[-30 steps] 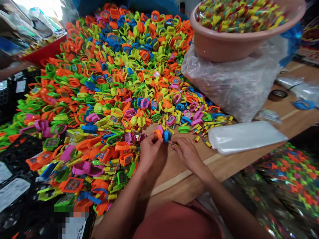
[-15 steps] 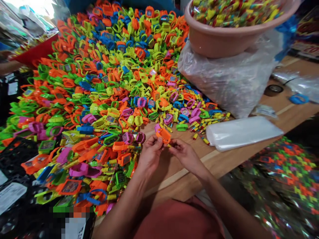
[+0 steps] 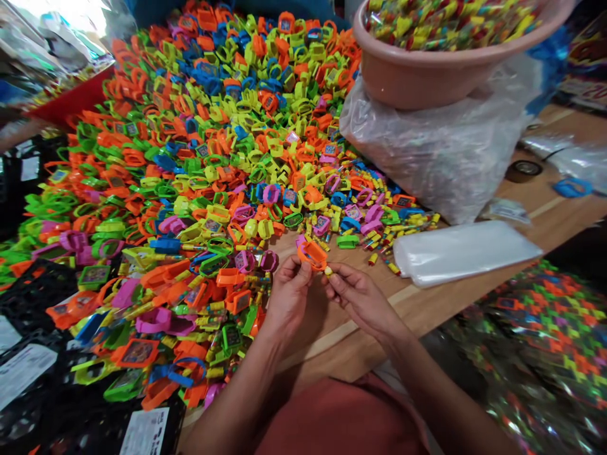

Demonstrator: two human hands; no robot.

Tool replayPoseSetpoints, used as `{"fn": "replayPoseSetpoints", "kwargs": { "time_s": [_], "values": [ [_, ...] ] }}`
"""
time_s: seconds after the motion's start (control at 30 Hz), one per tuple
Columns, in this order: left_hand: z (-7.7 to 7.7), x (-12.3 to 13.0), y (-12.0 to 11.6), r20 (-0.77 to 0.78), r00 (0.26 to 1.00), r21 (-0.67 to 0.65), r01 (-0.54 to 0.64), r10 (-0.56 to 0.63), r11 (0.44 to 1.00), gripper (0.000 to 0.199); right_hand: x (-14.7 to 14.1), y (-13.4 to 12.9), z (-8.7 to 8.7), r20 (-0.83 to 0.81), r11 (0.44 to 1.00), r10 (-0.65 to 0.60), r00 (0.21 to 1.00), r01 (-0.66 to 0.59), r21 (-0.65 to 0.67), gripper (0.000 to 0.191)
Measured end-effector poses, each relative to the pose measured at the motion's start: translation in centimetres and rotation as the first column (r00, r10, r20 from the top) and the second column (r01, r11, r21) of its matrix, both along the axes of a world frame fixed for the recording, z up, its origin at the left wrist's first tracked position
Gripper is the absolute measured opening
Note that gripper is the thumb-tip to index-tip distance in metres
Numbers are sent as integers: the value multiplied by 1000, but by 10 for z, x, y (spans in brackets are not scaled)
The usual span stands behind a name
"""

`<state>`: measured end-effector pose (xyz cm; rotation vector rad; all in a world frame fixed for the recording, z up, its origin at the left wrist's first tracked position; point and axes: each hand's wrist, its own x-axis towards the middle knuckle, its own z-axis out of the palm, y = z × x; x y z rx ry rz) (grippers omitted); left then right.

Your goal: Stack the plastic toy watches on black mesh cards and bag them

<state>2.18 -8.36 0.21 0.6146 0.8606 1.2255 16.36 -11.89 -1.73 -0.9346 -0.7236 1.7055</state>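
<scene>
Over the wooden table edge, my left hand (image 3: 290,287) pinches an orange toy watch (image 3: 313,253) between thumb and fingers. Close beside it, my right hand (image 3: 355,294) is closed on a small yellow-ended candy tube (image 3: 328,271), most of which its fingers hide. The tube's end sits near the watch's band; whether they touch I cannot tell. Just beyond my hands spreads a large pile of toy watches (image 3: 213,158) in orange, green, yellow, blue and pink. Thin candy tubes (image 3: 372,243) lie at the pile's right edge.
A pink basin (image 3: 427,63) full of wrapped tubes rests on a bulging clear plastic bag (image 3: 441,151). Flat plastic sleeves (image 3: 467,253) and a tape roll (image 3: 524,169) lie at right. Black crates (image 3: 28,404) stand at left; packed toys (image 3: 550,341) sit below the table, right.
My right hand has turned slightly, and the yellow tube end now shows at its fingertips. My left hand keeps the orange toy watch in nearly the same place. The view has shifted a little.
</scene>
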Motion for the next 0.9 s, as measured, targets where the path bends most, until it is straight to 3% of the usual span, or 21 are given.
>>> {"fn": "replayPoseSetpoints", "kwargs": {
  "time_s": [0.3, 0.6, 0.9],
  "values": [
    [-1, 2, -4, 24, 1000, 38, -1, 0, 999, 41, -4, 0, 3, -96, 999, -46, 994, 48, 16, 39],
    [7, 3, -7, 13, 998, 67, 57, -58, 996, 40, 0, 0, 5, -88, 1000, 8, 996, -11, -25, 45],
    [3, -1, -9, -159, 987, 174, 11, 17, 985, 33, 3, 3, 7, -224, 995, 33, 974, -52, -81, 41]
  ]
}}
